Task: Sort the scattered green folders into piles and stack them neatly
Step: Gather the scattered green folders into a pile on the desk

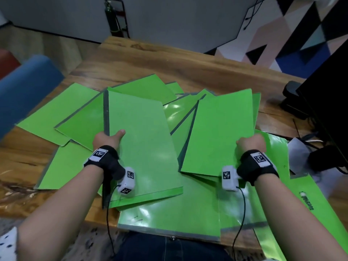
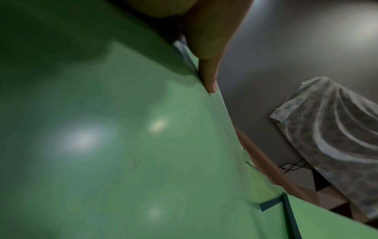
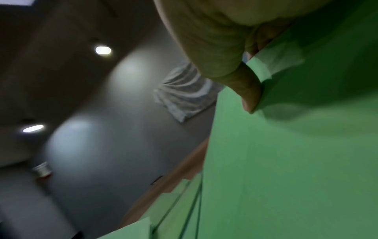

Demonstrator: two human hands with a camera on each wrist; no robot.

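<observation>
Many green folders (image 1: 79, 108) with grey spines lie scattered and overlapping on a wooden table (image 1: 188, 66). My left hand (image 1: 108, 139) grips the left spine edge of a large green folder stack (image 1: 143, 140), thumb on top; the left wrist view shows a finger (image 2: 208, 77) along that folder's (image 2: 114, 137) edge. My right hand (image 1: 250, 143) grips the right near edge of another raised green folder bundle (image 1: 220, 129). The right wrist view shows my thumb (image 3: 248, 95) pressed on its green cover (image 3: 286, 161). Both bundles are tilted up above the pile.
A blue chair back (image 1: 24, 91) stands at the left. A black monitor (image 1: 327, 91) with its base, cables and a white sheet (image 1: 299, 153) sit at the right. More folders (image 1: 169, 219) overhang the near table edge by my lap. The far table strip is bare wood.
</observation>
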